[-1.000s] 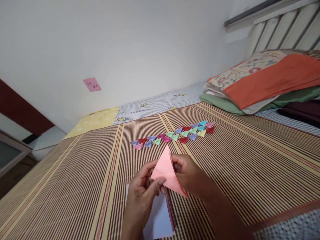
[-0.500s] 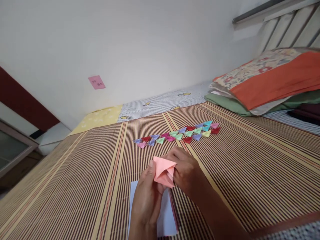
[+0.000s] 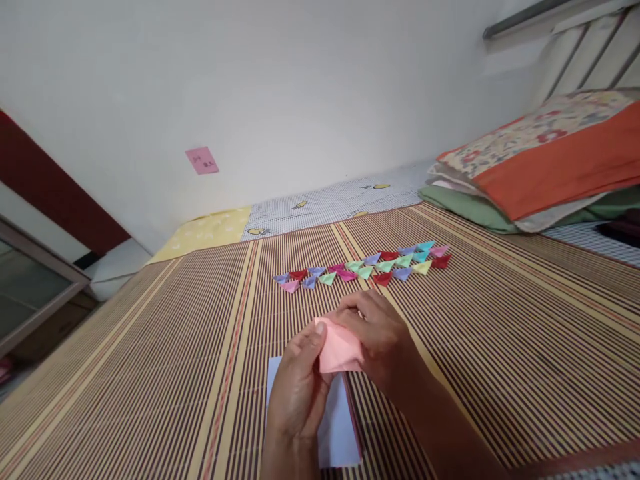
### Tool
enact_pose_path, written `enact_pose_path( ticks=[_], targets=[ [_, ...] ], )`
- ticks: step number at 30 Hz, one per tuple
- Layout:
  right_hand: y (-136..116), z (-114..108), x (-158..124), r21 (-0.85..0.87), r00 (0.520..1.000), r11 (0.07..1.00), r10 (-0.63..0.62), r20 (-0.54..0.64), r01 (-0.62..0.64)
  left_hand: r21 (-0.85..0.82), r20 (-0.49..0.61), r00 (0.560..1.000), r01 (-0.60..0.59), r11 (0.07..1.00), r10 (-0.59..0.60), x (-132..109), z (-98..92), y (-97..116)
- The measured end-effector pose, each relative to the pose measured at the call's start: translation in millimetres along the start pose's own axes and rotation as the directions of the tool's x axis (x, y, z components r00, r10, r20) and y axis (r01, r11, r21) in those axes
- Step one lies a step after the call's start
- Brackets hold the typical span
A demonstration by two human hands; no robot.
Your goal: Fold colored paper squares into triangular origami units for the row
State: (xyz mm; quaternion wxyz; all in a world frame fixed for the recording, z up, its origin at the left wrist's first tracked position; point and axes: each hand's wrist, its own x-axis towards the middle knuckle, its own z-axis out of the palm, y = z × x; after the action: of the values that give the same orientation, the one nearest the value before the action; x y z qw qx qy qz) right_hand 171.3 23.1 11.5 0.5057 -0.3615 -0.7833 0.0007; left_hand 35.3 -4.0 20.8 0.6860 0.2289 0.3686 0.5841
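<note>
Gripped in both hands, salmon-pink folded paper (image 3: 341, 348) is held above a ribbed, striped mat (image 3: 200, 373). Left hand (image 3: 299, 379) pins its left side under the thumb, apparently steadying it; right hand (image 3: 381, 333) curls around the other side, seemingly to work the creases, fingertips hidden. Below the grip lies a flat, pale-blue-topped paper stack (image 3: 340, 430); beyond, small multicoloured paper triangles (image 3: 365, 272) form staggered rows.

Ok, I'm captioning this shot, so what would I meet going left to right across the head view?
Dark red band, pink note, left hand, folded pink paper, right hand, orange-and-floral fabric.
</note>
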Motion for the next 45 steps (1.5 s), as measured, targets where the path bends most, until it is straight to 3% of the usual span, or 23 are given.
enact_pose_path(
  ticks=[4, 7, 9, 11, 14, 20, 25, 31, 35, 38, 42, 45],
  targets=[
    [1.4, -2.4, -0.3, 0.104, 1.0, 0.994, 0.021, 0.008, -0.021, 0.005, -0.046, 0.998, -0.033, 0.999, 0.033, 1.4, -1.2, -1.1],
    [4.1, -7.1, 0.8, 0.262, 0.986, 0.951, 0.169, 0.0, -0.163, -0.009, -0.119, 0.983, -0.139, 0.99, 0.137, 3.2, -3.3, -1.9],
    [4.9, -10.6, 1.7, 0.375, 0.935, 0.861, 0.35, 0.054, -0.344, 0.011, -0.167, 0.963, -0.211, 0.977, 0.21, 3.9, -3.8, -3.1],
    [3.8, -12.8, 2.3, 0.453, 0.855, 0.732, 0.489, 0.172, -0.509, 0.034, -0.18, 0.951, -0.251, 0.967, 0.253, 4.3, -3.2, -5.0],
    [-0.3, -10.9, 2.1, 0.475, 0.794, 0.638, 0.513, 0.326, -0.606, 0.037, -0.153, 0.948, -0.276, 0.96, 0.278, 4.3, -1.5, -9.2],
    [-5.8, -0.3, -1.0, 0.441, 0.811, 0.68, 0.49, 0.321, -0.585, 0.232, -0.114, 0.945, -0.275, 0.933, 0.307, 4.7, -3.5, -18.1],
    [-4.6, -1.8, -1.3, 0.427, 0.775, 0.656, 0.44, 0.455, -0.623, 0.218, -0.161, 0.943, -0.253, 0.943, 0.29, 5.0, -4.6, -17.1],
    [3.5, -9.5, -0.2, 0.469, 0.769, 0.625, 0.384, 0.511, -0.624, 0.407, -0.163, 0.859, -0.39, 0.826, 0.486, 3.5, -10.6, -9.0],
    [0.7, -7.7, -0.2, 0.519, 0.779, 0.58, 0.477, 0.407, -0.627, 0.342, -0.111, 0.905, -0.353, 0.871, 0.411, 0.4, -6.1, -10.6],
    [-6.7, -4.2, 0.6, 0.486, 0.816, 0.658, 0.512, 0.269, -0.574, 0.306, -0.113, 0.928, -0.307, 0.901, 0.354, -2.6, 1.0, -14.1],
    [-13.7, -1.7, 3.0, 0.375, 0.85, 0.769, 0.512, 0.125, -0.518, 0.485, -0.059, 0.879, -0.39, 0.783, 0.474, -6.2, 4.1, -17.9],
    [-13.2, -2.6, 4.2, 0.395, 0.835, 0.741, 0.526, 0.159, -0.543, 0.6, -0.072, 0.821, -0.418, 0.682, 0.566, -7.3, 3.0, -19.1]
  ],
)
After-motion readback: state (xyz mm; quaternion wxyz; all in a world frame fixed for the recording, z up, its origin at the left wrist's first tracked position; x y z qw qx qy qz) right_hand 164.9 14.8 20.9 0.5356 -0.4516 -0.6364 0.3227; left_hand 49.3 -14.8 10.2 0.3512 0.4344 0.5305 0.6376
